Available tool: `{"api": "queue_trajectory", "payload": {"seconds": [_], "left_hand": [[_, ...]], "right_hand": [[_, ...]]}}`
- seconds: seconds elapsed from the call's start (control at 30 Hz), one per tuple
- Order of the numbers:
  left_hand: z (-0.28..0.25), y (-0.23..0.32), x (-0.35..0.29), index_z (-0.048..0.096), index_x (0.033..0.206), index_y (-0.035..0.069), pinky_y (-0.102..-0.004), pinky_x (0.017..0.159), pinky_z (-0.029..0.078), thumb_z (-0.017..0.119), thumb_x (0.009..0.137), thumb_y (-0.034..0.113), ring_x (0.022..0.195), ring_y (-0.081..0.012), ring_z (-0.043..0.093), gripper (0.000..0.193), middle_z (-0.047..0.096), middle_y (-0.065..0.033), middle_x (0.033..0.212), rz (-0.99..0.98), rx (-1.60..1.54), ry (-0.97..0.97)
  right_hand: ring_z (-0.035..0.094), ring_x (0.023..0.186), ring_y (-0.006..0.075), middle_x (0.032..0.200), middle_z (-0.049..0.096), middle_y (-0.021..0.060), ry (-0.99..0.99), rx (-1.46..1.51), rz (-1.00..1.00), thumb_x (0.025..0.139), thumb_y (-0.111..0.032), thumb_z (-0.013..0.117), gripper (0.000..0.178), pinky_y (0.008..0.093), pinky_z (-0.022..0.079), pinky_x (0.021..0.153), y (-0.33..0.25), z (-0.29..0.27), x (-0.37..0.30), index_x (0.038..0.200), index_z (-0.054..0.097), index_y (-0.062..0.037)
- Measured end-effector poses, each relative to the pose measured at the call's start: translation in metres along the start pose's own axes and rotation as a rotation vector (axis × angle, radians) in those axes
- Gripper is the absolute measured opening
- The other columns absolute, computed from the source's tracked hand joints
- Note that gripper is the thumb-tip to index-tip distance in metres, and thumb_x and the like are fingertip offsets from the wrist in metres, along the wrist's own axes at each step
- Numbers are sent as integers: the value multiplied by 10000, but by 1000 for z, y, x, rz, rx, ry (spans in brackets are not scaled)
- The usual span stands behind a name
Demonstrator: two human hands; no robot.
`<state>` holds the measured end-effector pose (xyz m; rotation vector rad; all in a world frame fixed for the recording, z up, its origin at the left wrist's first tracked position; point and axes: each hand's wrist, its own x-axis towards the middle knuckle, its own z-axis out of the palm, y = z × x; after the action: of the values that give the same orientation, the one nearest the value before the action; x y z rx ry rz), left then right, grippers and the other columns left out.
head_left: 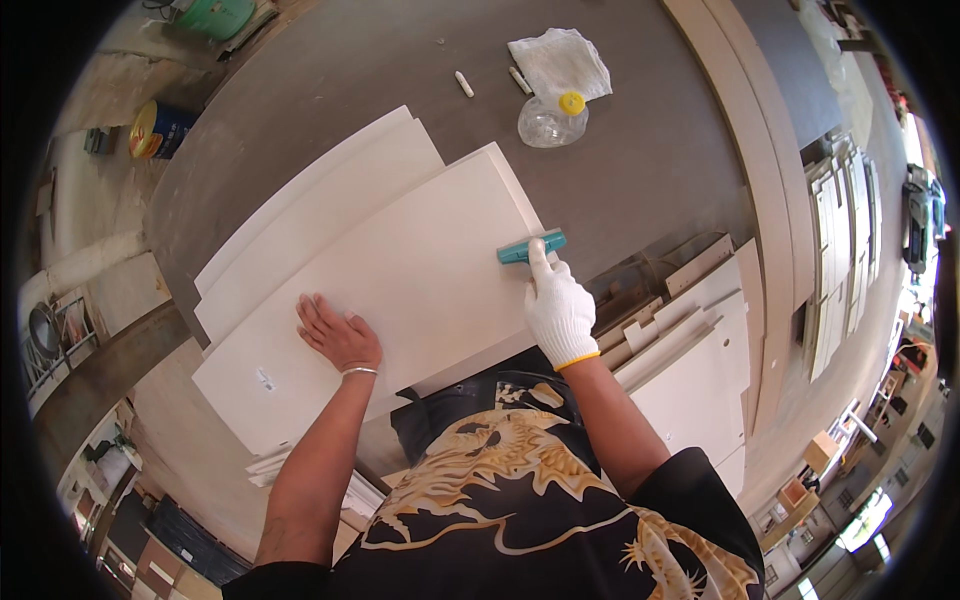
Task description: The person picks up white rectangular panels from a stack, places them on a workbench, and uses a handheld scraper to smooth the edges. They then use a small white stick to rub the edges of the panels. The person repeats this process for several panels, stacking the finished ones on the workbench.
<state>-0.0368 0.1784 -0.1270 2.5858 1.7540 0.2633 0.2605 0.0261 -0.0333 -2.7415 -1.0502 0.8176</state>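
1. A clear plastic bottle [550, 125] with a yellow cap is sitting beside a white cloth [562, 62]; whether it is holding liquid, I cannot tell.
2. A blue-and-yellow tin [160, 130] and a green bucket [216, 15] are showing past the counter's left side, their contents staying out of sight.
3. The gloved right hand [562, 310] is clamping a teal scraper [518, 252] over the right end of the top white panel [400, 280]; the glove is hiding part of its handle.
4. The bare left hand [343, 335] is lying palm down on that panel, fingers slightly apart.
5. The top panel is covering most of those beneath.
6. The grey-brown counter [640, 180] is carrying these panels; more pale boards [845, 240] are lying stacked at far right, and the workshop is blurring toward the rim.
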Motion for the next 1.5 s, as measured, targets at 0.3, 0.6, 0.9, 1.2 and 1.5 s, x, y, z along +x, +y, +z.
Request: {"api": "queue_trajectory", "payload": {"seconds": [0.3, 0.6, 0.9, 1.2, 1.5], "left_hand": [[-2, 0, 0, 299, 1535, -19, -644, 1230, 89, 495, 917, 183, 1556, -435, 184, 679, 243, -252, 1658, -7, -26, -29], [-6, 5, 1, 302, 1531, -31, -658, 1226, 86, 518, 893, 178, 1552, -454, 178, 705, 233, -273, 1655, -25, -31, -55], [-6, 3, 0, 322, 1518, -43, -661, 1228, 87, 516, 895, 186, 1556, -451, 171, 692, 248, -274, 1649, -27, -34, -55], [-6, 2, 1, 322, 1523, -53, -648, 1234, 80, 515, 900, 208, 1558, -450, 166, 702, 245, -275, 1652, -37, -20, -67], [-6, 4, -1, 312, 1526, -49, -658, 1226, 90, 532, 893, 190, 1554, -454, 168, 712, 237, -272, 1656, -1, -5, -47]], "right_hand": [[722, 788, 396, 1050, 650, 220, -176, -108, 35, 944, -225, 628, 683, 512, 581, 657, 6, -8, -41, 1564, 347, -164], [725, 863, 395, 1103, 665, 205, -41, -151, -172, 970, -238, 580, 586, 510, 584, 718, -39, -25, 100, 1522, 400, -154], [728, 895, 393, 1118, 672, 206, -71, -159, -160, 952, -250, 592, 614, 513, 589, 733, -39, -27, 85, 1530, 397, -175], [705, 902, 392, 1044, 675, 190, -16, -45, -217, 956, -252, 576, 584, 524, 561, 772, -22, -37, 89, 1526, 447, -248], [718, 895, 402, 1072, 688, 217, 9, -138, -193, 950, -263, 603, 517, 522, 573, 756, -60, -34, 117, 1447, 481, -187]]}}
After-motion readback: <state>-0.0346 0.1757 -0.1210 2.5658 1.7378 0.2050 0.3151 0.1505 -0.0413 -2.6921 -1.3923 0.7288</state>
